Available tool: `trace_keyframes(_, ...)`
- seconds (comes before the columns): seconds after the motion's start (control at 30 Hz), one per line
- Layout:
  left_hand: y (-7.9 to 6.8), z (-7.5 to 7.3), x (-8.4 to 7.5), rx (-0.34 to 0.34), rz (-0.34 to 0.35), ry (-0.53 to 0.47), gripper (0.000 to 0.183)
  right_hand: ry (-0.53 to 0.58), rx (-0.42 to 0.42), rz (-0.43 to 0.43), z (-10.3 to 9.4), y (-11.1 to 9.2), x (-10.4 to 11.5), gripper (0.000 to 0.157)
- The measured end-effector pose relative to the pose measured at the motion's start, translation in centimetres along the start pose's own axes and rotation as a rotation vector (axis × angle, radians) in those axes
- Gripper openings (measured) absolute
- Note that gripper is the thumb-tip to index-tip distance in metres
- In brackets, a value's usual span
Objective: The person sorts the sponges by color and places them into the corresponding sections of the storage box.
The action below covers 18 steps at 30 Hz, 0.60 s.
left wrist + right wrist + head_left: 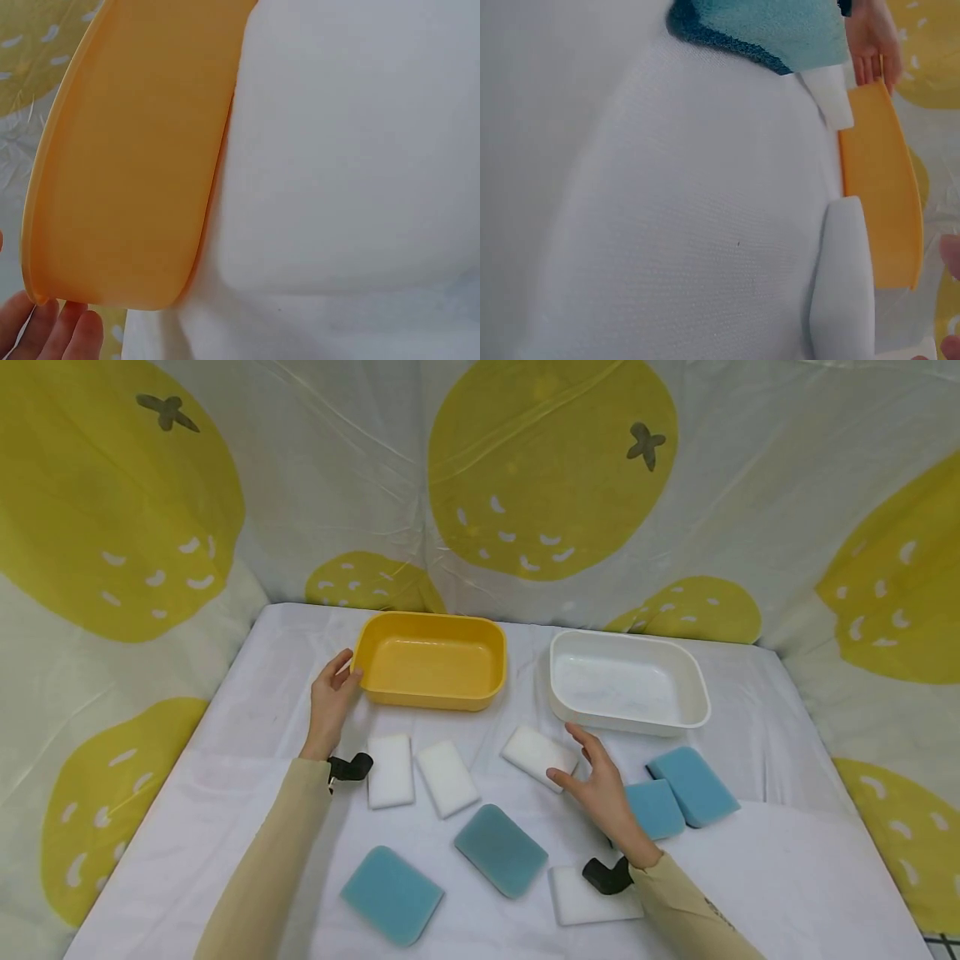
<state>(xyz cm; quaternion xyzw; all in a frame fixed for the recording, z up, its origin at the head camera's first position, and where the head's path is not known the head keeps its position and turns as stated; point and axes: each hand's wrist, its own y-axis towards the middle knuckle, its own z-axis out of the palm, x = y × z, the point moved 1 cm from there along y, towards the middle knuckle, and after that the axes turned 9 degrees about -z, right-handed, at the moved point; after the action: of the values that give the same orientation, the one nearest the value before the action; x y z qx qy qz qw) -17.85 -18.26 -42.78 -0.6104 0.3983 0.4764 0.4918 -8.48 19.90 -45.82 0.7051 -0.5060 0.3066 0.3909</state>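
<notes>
My left hand (332, 703) is at the left end of a yellow plastic basin (429, 700), its fingertips (84, 335) touching the outside of the end wall. My right hand (602, 789) hovers with thumb and fingers spread beside a white sponge (534, 752), holding nothing. Whether its thumb touches that sponge I cannot tell. Just right of this hand lie a blue sponge (655, 810) and another blue sponge (694, 787), edges meeting. Below the right wrist is a white sponge (588, 902), partly covered by the wrist strap.
A white plastic basin (630, 722) stands at the back right. Two white sponges, one upright (390, 771) and one slanted (447, 779), lie before the yellow basin. Nearer are a blue sponge (501, 850) and another blue sponge (393, 896). A patterned curtain (360, 468) borders the table.
</notes>
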Motion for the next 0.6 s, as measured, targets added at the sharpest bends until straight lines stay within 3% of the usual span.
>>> trace_keyframes(0.6,0.07,-0.02,0.71,0.057,0.020,-0.039,0.054,-0.126,0.114,0.014,0.73,0.28,-0.34,0.074)
